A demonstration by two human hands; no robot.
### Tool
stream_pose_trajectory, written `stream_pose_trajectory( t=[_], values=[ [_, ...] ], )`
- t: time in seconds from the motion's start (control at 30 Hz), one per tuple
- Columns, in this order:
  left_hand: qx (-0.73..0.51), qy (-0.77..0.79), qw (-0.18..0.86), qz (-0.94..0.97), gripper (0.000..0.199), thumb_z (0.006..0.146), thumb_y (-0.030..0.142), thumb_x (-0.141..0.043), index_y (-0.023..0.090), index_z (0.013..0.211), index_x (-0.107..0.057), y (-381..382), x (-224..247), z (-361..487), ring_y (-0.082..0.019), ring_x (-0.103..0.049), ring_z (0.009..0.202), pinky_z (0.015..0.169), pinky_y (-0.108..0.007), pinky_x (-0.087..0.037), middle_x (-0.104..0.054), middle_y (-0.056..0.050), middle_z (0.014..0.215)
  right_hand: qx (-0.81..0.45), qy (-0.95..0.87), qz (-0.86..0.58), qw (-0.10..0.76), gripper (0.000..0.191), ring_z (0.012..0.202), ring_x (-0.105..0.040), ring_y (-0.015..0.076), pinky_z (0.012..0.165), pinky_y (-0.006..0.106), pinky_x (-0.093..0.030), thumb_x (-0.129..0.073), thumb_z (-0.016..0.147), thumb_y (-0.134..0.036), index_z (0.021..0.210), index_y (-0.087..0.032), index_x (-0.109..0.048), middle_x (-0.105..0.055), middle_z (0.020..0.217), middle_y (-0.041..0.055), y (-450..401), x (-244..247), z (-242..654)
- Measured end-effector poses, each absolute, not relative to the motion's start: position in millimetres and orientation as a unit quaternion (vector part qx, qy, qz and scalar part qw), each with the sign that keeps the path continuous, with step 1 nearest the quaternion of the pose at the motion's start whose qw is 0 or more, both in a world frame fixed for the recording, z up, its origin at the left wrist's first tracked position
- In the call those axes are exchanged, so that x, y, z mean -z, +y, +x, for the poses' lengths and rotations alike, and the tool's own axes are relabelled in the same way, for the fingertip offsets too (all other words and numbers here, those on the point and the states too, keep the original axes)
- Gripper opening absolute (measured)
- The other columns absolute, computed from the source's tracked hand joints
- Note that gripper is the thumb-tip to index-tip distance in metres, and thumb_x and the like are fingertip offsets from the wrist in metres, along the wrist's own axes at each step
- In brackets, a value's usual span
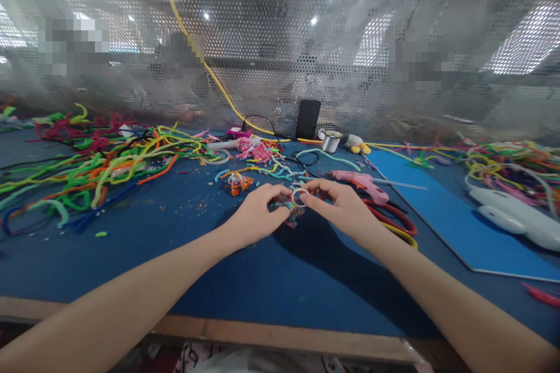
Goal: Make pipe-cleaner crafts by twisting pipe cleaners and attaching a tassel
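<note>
Small white points of light are reflected, slightly smeared, in the perforated metal panel, with broad pale glare toward its left and right ends. The bench is moderately lit, and a soft dark shadow is cast across it toward its near right edge. Fine detail is softened by blur between the hands. Straight lines are bowed and stretched toward the sides, and three patches on the panel are pixelated.

A perforated metal panel backs the blue-topped table.
</note>
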State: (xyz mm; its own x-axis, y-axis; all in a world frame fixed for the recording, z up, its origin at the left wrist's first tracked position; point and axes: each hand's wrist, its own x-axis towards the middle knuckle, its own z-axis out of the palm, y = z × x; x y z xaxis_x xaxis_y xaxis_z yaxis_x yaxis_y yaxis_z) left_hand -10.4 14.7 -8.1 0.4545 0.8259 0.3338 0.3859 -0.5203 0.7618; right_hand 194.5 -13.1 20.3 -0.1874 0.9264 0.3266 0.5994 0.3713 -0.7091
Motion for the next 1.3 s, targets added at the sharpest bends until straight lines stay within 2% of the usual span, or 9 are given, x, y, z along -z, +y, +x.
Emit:
stream_pose_trajectory(
  t=[0.1,0.13,0.23,0.57,0.93,1.07,1.2,1.23,1.3],
  values=[
    [-0.346,0.376,0.335,0.792,0.027,0.079,0.019,-0.057,0.022,0.101,-0.072,17,9,-11,-0.021,-0.064,0.094,0.089,-0.032,-0.051,-0.067,-0.004,0.096,-0.202,-0.803,-0.461,0.320,0.047,0.106,-0.065,0.0240,0.091,0.041,-0.052,-0.069,0.085,-0.048,0.126,-0.026,-0.065,-0.070,0.121,0.0075,-13,-25,202],
    [-0.345,0.372,0.342,0.791,0.028,0.079,0.018,-0.057,0.022,0.101,-0.072,18,9,-11,-0.021,-0.064,0.097,0.091,-0.033,-0.051,-0.068,-0.004,0.099,-0.188,-0.824,-0.438,0.306,0.053,0.113,-0.063,0.0250,0.096,0.044,-0.051,-0.072,0.083,-0.046,0.131,-0.028,-0.063,-0.068,0.126,0.0074,-13,-26,203],
    [-0.344,0.360,0.354,0.792,0.025,0.078,0.019,-0.059,0.022,0.099,-0.073,18,7,-11,-0.022,-0.065,0.101,0.095,-0.034,-0.050,-0.068,-0.004,0.102,-0.141,-0.853,-0.404,0.298,0.043,0.111,-0.064,0.0252,0.099,0.047,-0.050,-0.076,0.081,-0.042,0.120,-0.028,-0.071,-0.072,0.116,0.0078,-14,-29,205],
    [-0.353,0.311,0.319,0.823,0.024,0.080,0.027,-0.069,0.021,0.104,-0.072,13,10,-12,-0.022,-0.064,0.104,0.093,-0.035,-0.054,-0.065,-0.007,0.103,-0.086,-0.873,-0.361,0.316,0.017,0.086,-0.067,0.0179,0.080,0.034,-0.054,-0.074,0.084,-0.025,0.101,-0.024,-0.078,-0.075,0.089,0.0038,-10,-29,210],
    [-0.332,0.326,0.337,0.819,0.022,0.080,0.026,-0.070,0.020,0.101,-0.072,13,5,-11,-0.021,-0.066,0.104,0.089,-0.030,-0.055,-0.070,-0.006,0.108,-0.092,-0.880,-0.366,0.289,0.008,0.089,-0.067,0.0175,0.084,0.032,-0.053,-0.068,0.089,-0.022,0.088,-0.023,-0.075,-0.074,0.090,0.0033,-9,-27,211],
    [-0.330,0.349,0.430,0.765,0.025,0.083,0.031,-0.067,0.020,0.105,-0.070,13,2,-10,-0.018,-0.069,0.094,0.082,-0.027,-0.056,-0.072,-0.005,0.103,-0.072,-0.862,-0.397,0.306,0.014,0.097,-0.066,0.0201,0.090,0.035,-0.052,-0.067,0.091,-0.029,0.101,-0.022,-0.073,-0.072,0.100,0.0059,-9,-29,211],
    [-0.334,0.417,0.423,0.732,0.046,0.077,0.037,-0.074,0.018,0.117,-0.062,16,2,-9,-0.017,-0.068,0.077,0.072,-0.029,-0.055,-0.071,-0.004,0.092,-0.024,-0.850,-0.422,0.315,0.054,0.120,-0.056,0.0286,0.106,0.046,-0.045,-0.081,0.076,-0.044,0.124,-0.023,-0.066,-0.062,0.125,0.0114,-14,-34,209],
    [-0.337,0.428,0.413,0.729,0.050,0.075,0.039,-0.075,0.017,0.118,-0.060,17,3,-9,-0.017,-0.068,0.073,0.070,-0.029,-0.055,-0.070,-0.003,0.088,-0.021,-0.852,-0.422,0.309,0.057,0.122,-0.054,0.0294,0.107,0.048,-0.043,-0.082,0.075,-0.045,0.125,-0.024,-0.065,-0.061,0.127,0.0116,-16,-34,208],
    [-0.351,0.427,0.408,0.727,0.054,0.075,0.040,-0.076,0.018,0.120,-0.057,18,6,-10,-0.016,-0.068,0.071,0.068,-0.029,-0.055,-0.068,-0.003,0.087,-0.024,-0.860,-0.413,0.298,0.050,0.122,-0.053,0.0285,0.107,0.047,-0.043,-0.079,0.079,-0.043,0.123,-0.024,-0.066,-0.062,0.126,0.0110,-18,-33,205]
  ],
)
